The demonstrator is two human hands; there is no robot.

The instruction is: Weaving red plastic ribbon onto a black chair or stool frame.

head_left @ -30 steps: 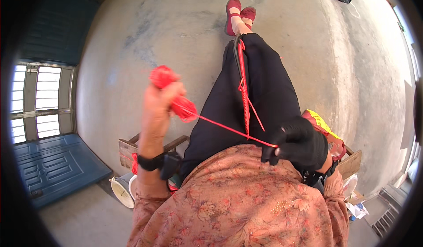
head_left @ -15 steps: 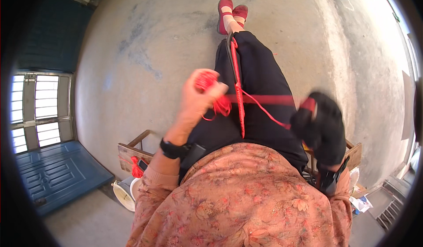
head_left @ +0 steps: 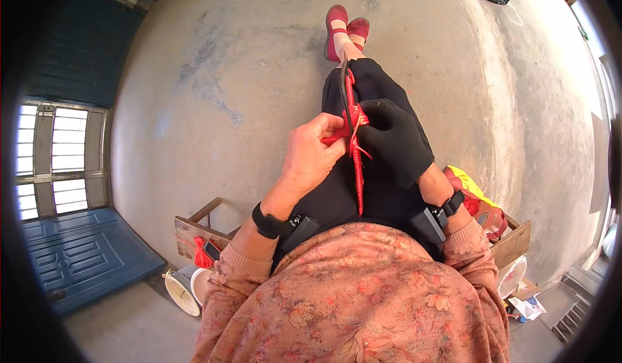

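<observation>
Grey floor (head_left: 259, 52), hands (head_left: 310, 154) (head_left: 396, 146) together at red cord (head_left: 356, 148)

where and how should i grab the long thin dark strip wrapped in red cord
Probably by the red-wrapped stretch of the strip nearest the orange floral top, pinched across its narrow width. Come from above: it runs lengthwise between the legs of the black trousers with its upper side exposed, while the bare left hand and black-gloved right hand crowd the part farther up.
</observation>
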